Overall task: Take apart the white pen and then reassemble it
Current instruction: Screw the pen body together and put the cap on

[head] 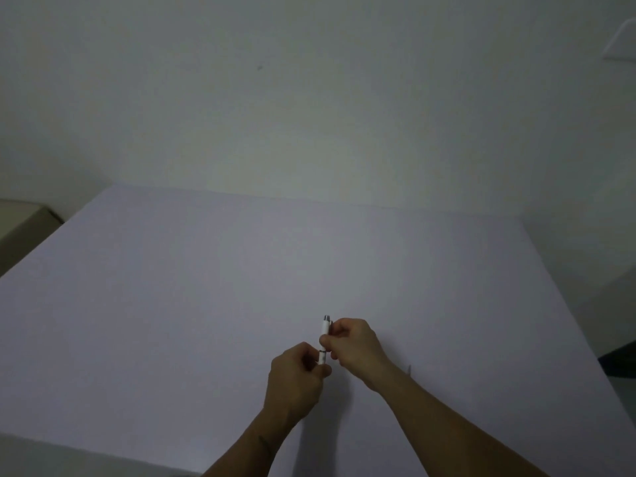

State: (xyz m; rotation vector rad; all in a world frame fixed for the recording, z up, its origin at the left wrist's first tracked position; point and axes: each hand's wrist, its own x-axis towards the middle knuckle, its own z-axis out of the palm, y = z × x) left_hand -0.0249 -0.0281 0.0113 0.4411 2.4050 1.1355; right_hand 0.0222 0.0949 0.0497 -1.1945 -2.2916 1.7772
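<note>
Both my hands hold the white pen (pixel 325 328) upright over the near middle of the table. My right hand (pixel 354 346) pinches its upper part, whose metal-tipped end sticks out above the fingers. My left hand (pixel 296 376) grips the lower part, a short white length (pixel 322 357) showing between the two hands. A dark thin line crosses the pen where the hands meet. The rest of the pen is hidden inside my fingers.
A wide pale lilac table (pixel 206 304) fills the view, its far edge meeting a white wall. A small thin item (pixel 409 370) lies on the table just right of my right wrist. A beige piece of furniture (pixel 24 228) stands at the left.
</note>
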